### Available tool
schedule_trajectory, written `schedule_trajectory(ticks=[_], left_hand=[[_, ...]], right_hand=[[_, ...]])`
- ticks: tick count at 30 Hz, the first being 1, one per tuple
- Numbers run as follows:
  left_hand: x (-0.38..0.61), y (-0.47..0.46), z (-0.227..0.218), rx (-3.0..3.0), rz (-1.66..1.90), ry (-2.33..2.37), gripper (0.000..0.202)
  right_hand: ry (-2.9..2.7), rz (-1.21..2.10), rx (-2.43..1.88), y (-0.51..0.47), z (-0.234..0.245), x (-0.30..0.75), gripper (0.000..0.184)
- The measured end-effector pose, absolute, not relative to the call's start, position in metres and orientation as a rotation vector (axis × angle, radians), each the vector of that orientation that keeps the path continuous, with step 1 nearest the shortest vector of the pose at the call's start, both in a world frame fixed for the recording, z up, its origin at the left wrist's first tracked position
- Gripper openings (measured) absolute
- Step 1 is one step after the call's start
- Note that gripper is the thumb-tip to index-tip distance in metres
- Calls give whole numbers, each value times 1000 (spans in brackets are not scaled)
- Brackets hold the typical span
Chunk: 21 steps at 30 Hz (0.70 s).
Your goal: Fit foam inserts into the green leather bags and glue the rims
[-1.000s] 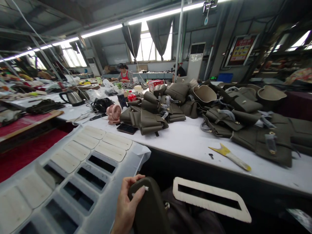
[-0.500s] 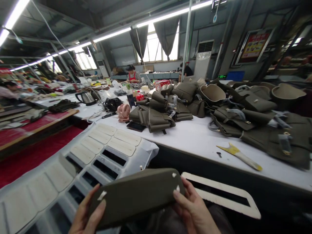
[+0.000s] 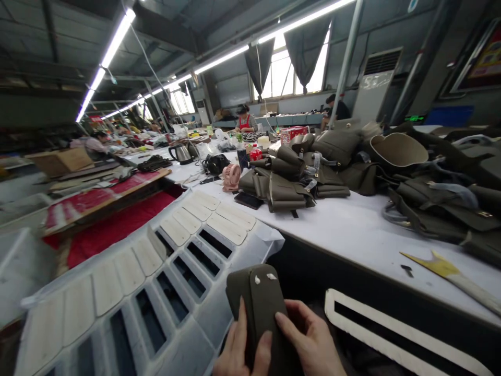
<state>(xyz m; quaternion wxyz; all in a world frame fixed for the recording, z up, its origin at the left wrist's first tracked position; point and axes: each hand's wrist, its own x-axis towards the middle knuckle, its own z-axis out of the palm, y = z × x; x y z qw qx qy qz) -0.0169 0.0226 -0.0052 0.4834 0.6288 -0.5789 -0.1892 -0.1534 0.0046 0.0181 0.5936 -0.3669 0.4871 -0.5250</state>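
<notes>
A dark olive leather bag piece [image 3: 268, 300], long with rounded corners, is held low in front of me, one narrow end pointing away. Two small white bits stick up near that far end. My left hand [image 3: 245, 347] grips its left side, with a finger stretched along the surface and the thumb on top. On the right edge, my right hand [image 3: 309, 334] holds it between the thumb above and the fingers at the side. The lower end of the piece runs out of view, so what lies beneath is hidden.
To the left is a pale slotted plastic rack [image 3: 211, 316] bearing several cream panels [image 3: 109, 282]. At right lies a cream oval frame [image 3: 391, 329]. Dark olive bags [image 3: 289, 183], a pink fan [image 3: 231, 177], a kettle [image 3: 180, 153] and a yellow-ended tool [image 3: 442, 266] sit on the white table. People work farther back.
The olive piece has turned from lying crosswise to pointing away from me, and my hands have come closer together. My view has swung left, so the surroundings sit farther right.
</notes>
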Motion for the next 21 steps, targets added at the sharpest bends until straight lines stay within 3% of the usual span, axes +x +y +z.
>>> schedule_trajectory(ticks=[4,11,21], left_hand=[[-12,1,16,1414,-413,-1431,38],[-22,-10,8,1344,-785,-1294,29],[-37,-14,8,1276,-1101,-1061,45]], right_hand=[[1265,-1272,-900,-2,16,-158,49],[1412,-1289,-987,-2,7,-164,44],[1556,-1398,-1036,6,31,-158,38]])
